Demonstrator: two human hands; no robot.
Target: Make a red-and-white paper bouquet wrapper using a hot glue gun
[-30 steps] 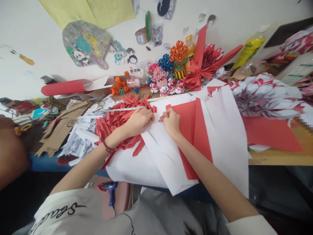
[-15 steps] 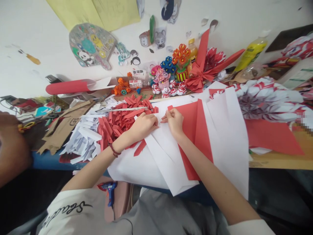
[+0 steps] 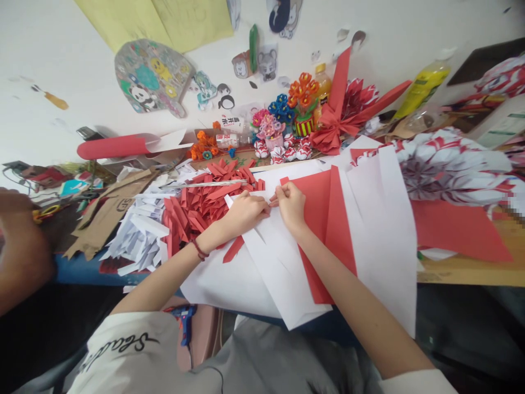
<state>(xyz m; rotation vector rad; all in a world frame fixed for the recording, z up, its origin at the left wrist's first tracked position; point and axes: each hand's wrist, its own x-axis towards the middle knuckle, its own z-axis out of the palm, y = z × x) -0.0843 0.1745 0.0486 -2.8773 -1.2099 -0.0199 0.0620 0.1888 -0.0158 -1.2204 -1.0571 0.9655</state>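
Observation:
My left hand (image 3: 249, 210) and my right hand (image 3: 290, 203) meet at the fingertips above white paper (image 3: 273, 262). Fingers of both are closed in a pinch; anything between them is too small or hidden to name. Under my right wrist lies a folded red sheet (image 3: 342, 235), with a larger white sheet (image 3: 381, 219) to its right. Left of my left hand is a pile of folded red paper strips (image 3: 197, 202), beside folded white strips (image 3: 141, 232). A single red strip (image 3: 233, 250) lies below my left wrist.
Paper flowers (image 3: 303, 96), a red bow (image 3: 336, 128) and bottles (image 3: 422, 82) stand along the wall. Red-and-white folded paper work (image 3: 443, 167) is at the right. Cardboard (image 3: 106, 210) lies left. Another person's arm (image 3: 22, 246) shows at the left edge. A glue gun (image 3: 186, 323) rests below the table.
My left hand has moved slightly right, so its fingertips now meet those of my right hand. My right hand has shifted a little left.

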